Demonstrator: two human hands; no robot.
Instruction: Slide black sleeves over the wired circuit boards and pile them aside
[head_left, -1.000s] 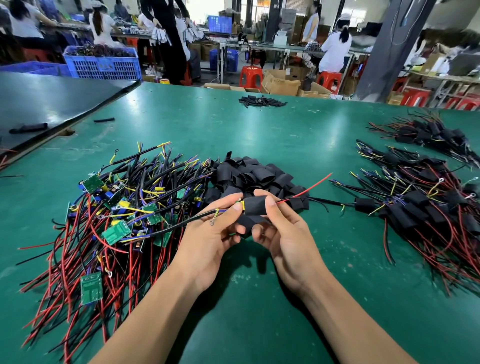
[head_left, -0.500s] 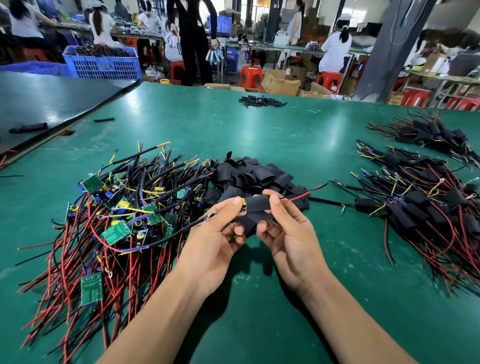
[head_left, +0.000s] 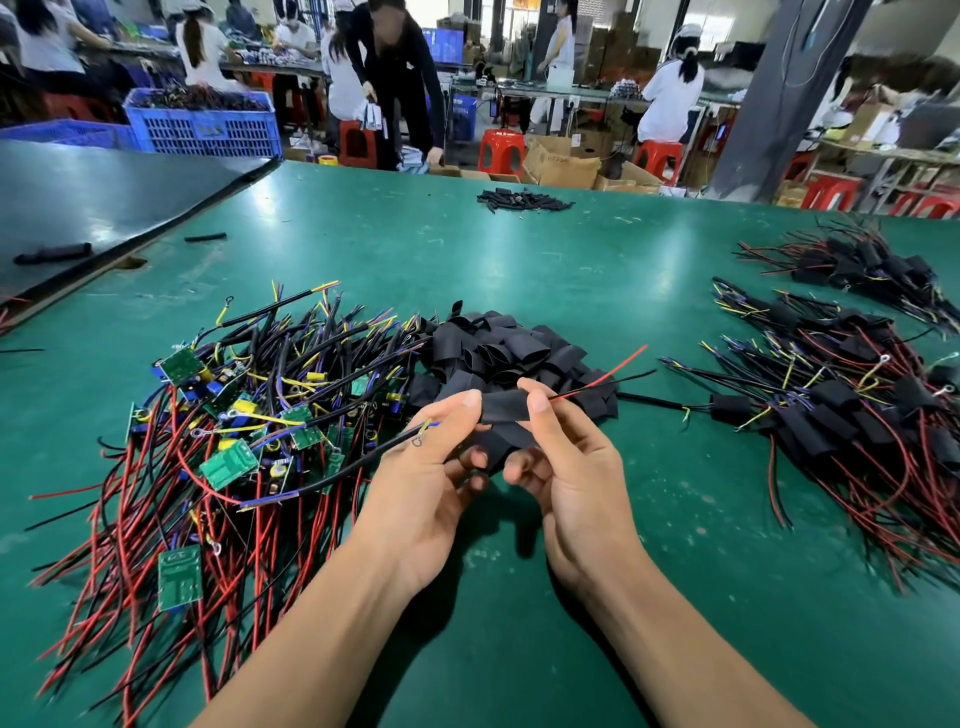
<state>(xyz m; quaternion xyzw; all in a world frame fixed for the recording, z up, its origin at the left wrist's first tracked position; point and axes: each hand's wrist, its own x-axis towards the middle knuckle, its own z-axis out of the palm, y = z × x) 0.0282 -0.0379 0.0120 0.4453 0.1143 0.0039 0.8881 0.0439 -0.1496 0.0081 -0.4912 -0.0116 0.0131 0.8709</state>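
Bare left hand (head_left: 431, 483) and bare right hand (head_left: 574, 470) on bare forearms (head_left: 291, 639), fingernails (head_left: 471, 398) cut short

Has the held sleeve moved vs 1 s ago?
No. The sleeve stays at the near edge of the loose sleeve pile, pinched between left hand and right hand.

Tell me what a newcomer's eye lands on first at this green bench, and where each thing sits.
Dead centre, the left hand and right hand pinch a black sleeve between them, a red wire poking from its right end. To the left sprawls a tangle of bare green boards with red and black wires; behind the hands sits a heap of loose sleeves, and the sleeved pile lies to the right.
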